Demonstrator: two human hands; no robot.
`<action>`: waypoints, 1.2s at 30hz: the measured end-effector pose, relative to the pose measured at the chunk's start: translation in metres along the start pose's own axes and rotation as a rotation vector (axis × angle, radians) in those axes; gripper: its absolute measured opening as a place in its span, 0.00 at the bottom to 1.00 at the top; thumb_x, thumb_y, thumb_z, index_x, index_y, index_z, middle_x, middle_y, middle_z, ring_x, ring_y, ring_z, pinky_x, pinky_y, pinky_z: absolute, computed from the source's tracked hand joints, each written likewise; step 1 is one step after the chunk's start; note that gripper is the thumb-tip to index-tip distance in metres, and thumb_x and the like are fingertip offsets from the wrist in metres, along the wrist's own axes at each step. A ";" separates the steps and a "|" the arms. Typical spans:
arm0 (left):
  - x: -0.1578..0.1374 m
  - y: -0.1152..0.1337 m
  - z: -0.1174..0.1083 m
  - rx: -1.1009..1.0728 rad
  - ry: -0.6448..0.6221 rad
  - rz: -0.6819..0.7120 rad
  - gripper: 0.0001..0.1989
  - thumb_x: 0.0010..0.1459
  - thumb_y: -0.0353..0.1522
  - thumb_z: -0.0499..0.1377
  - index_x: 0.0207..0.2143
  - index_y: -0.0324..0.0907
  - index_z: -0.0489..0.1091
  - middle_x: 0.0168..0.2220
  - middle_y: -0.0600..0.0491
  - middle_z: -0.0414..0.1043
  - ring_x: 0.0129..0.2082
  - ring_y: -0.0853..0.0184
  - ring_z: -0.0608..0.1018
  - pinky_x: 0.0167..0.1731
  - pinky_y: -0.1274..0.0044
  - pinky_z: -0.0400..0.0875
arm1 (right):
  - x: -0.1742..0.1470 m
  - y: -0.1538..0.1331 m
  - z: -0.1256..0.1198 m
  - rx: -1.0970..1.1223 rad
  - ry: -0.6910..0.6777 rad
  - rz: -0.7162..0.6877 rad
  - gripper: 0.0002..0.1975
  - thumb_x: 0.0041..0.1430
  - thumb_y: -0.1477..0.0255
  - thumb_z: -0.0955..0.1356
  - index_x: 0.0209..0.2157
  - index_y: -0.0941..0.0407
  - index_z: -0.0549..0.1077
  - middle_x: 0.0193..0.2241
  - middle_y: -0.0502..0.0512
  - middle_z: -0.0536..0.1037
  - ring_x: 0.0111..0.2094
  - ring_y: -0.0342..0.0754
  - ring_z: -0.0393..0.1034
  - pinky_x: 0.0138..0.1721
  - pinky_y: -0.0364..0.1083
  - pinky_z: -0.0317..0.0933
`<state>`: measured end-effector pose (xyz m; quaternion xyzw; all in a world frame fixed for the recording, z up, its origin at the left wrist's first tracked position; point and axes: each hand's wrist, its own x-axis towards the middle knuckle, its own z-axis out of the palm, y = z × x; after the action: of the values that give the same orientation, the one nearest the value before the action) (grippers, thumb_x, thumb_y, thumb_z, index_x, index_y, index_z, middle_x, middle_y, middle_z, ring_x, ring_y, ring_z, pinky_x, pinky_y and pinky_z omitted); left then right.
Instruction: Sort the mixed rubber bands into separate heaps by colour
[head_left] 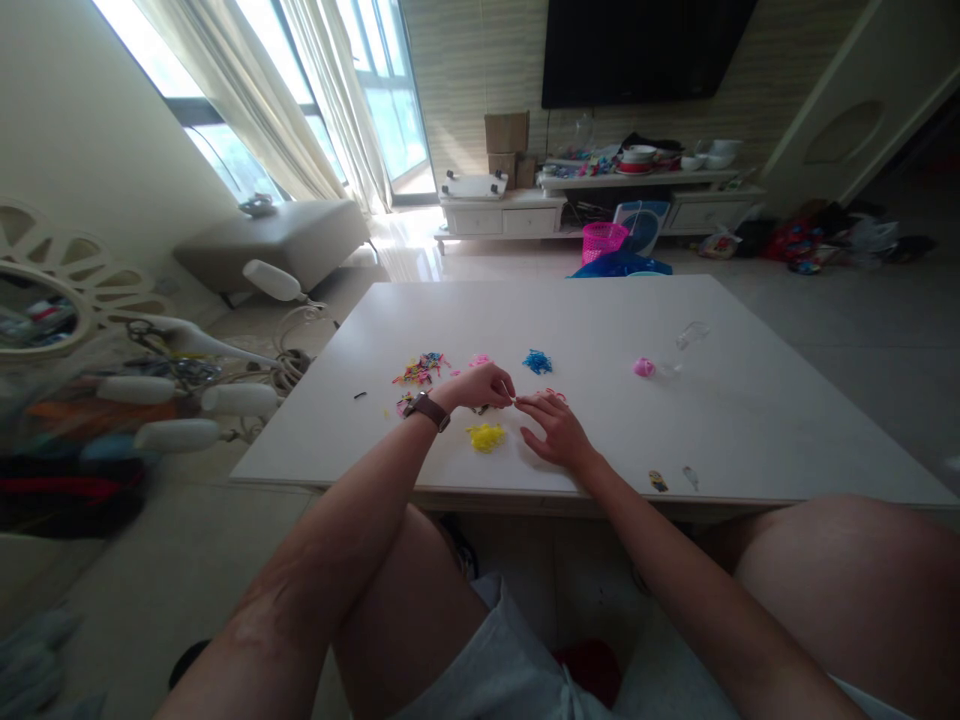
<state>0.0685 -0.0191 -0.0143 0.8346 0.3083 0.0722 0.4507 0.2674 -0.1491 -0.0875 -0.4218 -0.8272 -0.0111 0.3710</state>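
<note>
My left hand [487, 384], with a dark watch at its wrist, is pinched closed over the middle of the table; a tiny pale piece shows at its fingertips, too small to name. Against those fingertips rest the fingers of my right hand [555, 428], stretched out with the thumb apart. Just below my left hand lies a yellow pile of small pieces [486, 437]. Beyond the hands are a blue pile [537, 361], a pink pile [480, 360] and a mixed-colour pile [421, 370]. A red-pink pile [555, 394] is partly hidden behind my right hand.
On the white table [780, 400] also lie a pink rounded object [643, 367], a clear container [691, 334], a small yellow cartoon figure [658, 481] and a dark strip [360, 395]. A floor lamp [274, 281] stands close by the left edge. A pink basket [602, 242] sits beyond.
</note>
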 end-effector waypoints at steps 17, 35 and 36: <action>-0.007 -0.005 -0.014 0.045 0.062 0.058 0.06 0.46 0.28 0.66 0.29 0.34 0.81 0.23 0.50 0.78 0.24 0.70 0.75 0.26 0.80 0.68 | -0.003 0.001 0.000 0.055 -0.012 0.068 0.21 0.64 0.69 0.67 0.58 0.52 0.72 0.54 0.59 0.78 0.54 0.57 0.71 0.62 0.63 0.61; -0.008 0.000 -0.014 0.022 0.098 0.047 0.06 0.46 0.28 0.66 0.28 0.34 0.81 0.23 0.50 0.78 0.23 0.70 0.74 0.25 0.80 0.68 | 0.000 -0.009 -0.001 0.142 -0.129 0.032 0.17 0.63 0.68 0.68 0.54 0.51 0.76 0.56 0.59 0.77 0.54 0.56 0.72 0.57 0.60 0.67; -0.008 -0.001 -0.013 0.019 0.095 0.055 0.06 0.46 0.28 0.67 0.28 0.34 0.81 0.23 0.50 0.78 0.23 0.71 0.74 0.25 0.80 0.68 | -0.001 -0.008 0.000 0.123 -0.085 0.070 0.17 0.64 0.69 0.67 0.53 0.51 0.76 0.55 0.59 0.78 0.54 0.56 0.72 0.57 0.61 0.66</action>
<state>0.0569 -0.0139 -0.0059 0.8426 0.3073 0.1212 0.4252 0.2620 -0.1547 -0.0861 -0.4271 -0.8261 0.0708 0.3607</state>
